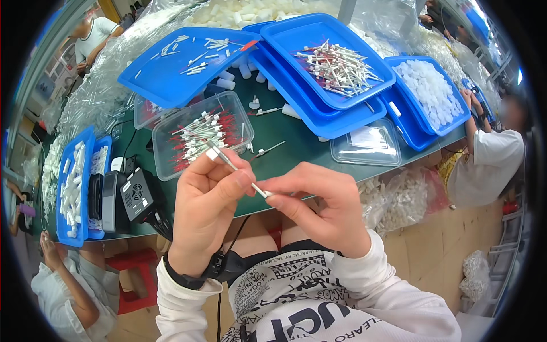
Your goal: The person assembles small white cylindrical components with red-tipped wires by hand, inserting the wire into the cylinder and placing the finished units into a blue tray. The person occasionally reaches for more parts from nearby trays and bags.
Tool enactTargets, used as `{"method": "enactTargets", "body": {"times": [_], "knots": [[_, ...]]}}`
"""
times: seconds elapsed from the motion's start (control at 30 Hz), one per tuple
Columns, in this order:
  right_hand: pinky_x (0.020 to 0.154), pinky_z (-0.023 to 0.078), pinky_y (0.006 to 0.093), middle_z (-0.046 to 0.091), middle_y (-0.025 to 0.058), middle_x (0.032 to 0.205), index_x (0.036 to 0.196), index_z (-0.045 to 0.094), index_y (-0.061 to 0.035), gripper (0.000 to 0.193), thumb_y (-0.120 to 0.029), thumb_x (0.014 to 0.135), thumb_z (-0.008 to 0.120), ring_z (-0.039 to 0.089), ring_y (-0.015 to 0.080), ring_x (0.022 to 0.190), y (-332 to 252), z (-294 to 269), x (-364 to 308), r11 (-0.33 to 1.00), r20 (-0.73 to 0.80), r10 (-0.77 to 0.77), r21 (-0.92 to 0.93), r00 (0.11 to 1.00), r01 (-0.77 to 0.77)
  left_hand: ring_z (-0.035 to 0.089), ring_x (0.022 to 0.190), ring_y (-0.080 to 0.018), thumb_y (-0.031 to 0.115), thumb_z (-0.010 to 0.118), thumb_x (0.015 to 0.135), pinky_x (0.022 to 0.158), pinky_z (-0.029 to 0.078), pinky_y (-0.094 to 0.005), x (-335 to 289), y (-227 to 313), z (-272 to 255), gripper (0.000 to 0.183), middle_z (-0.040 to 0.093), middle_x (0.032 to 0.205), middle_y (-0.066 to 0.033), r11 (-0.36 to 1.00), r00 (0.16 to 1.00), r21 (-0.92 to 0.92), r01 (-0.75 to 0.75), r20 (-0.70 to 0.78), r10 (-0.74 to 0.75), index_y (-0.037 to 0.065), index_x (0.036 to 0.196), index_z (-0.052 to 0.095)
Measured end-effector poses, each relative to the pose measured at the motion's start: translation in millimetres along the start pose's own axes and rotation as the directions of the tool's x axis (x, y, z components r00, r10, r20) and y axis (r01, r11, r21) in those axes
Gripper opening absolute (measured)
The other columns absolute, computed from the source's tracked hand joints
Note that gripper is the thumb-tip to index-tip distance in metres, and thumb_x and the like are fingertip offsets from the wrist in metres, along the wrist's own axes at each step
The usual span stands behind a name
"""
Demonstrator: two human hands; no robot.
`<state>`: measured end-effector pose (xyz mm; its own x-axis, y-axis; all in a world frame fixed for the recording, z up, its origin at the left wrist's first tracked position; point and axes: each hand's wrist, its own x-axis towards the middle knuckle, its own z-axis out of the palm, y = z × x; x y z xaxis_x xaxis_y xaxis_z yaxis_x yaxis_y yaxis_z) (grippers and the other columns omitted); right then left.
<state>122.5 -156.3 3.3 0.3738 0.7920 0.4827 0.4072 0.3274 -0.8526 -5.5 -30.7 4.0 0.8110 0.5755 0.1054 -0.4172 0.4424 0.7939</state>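
Both hands meet over the table's front edge around one thin white tube-like rod (258, 189) with a white piece at its upper end. My left hand (199, 208) is closed on its upper part, thumb and fingers pinching it. At the lower tip, the thumb and fingertips of my right hand (319, 199) pinch it; what exactly lies between them is hidden. The rod slants down from left to right. Just beyond my left hand, a clear plastic box (246, 134) holds many similar white rods with red wires. Another rod (270, 149) lies loose on the green table.
Blue trays (188, 94) of white parts stand across the back. A clear lid (364, 155) lies right of centre. At left are a black box-shaped device (137, 195) and blue trays (85, 231). A black cable hangs by my left wrist. Other people sit at left and right.
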Motion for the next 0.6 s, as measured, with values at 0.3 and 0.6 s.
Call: {"method": "enactTargets", "body": {"times": [0.3,0.6], "knots": [[0.055,0.048,0.0239,0.065,0.0064,0.079,0.102,0.069,-0.0020,0.017,-0.005,0.085,0.066,0.061,0.0119,0.066,0.3,-0.1,-7.4,0.962,-0.009,0.187,0.205,0.982,-0.181,0.058,0.079,-0.0134,-0.001,0.064,0.087,0.074,0.044,-0.0270,-3.7,-13.0,2.3,0.012,0.062,0.086,-0.0062,0.995,0.994,0.016,-0.101,-0.049,0.101,0.003,0.097,0.058],[0.053,0.046,0.0250,0.065,0.0063,0.080,0.099,0.068,-0.0025,0.014,-0.005,0.085,0.066,0.061,0.0133,0.065,4.4,7.9,-4.3,0.993,-0.079,0.108,0.062,0.991,-0.104,0.064,0.081,-0.0142,-0.005,0.065,0.084,0.074,0.050,-0.0246,-5.7,-19.5,7.4,0.015,0.065,0.090,-0.0096,0.932,0.955,0.279,-0.231,-0.117,0.272,0.001,0.096,0.059]]}}
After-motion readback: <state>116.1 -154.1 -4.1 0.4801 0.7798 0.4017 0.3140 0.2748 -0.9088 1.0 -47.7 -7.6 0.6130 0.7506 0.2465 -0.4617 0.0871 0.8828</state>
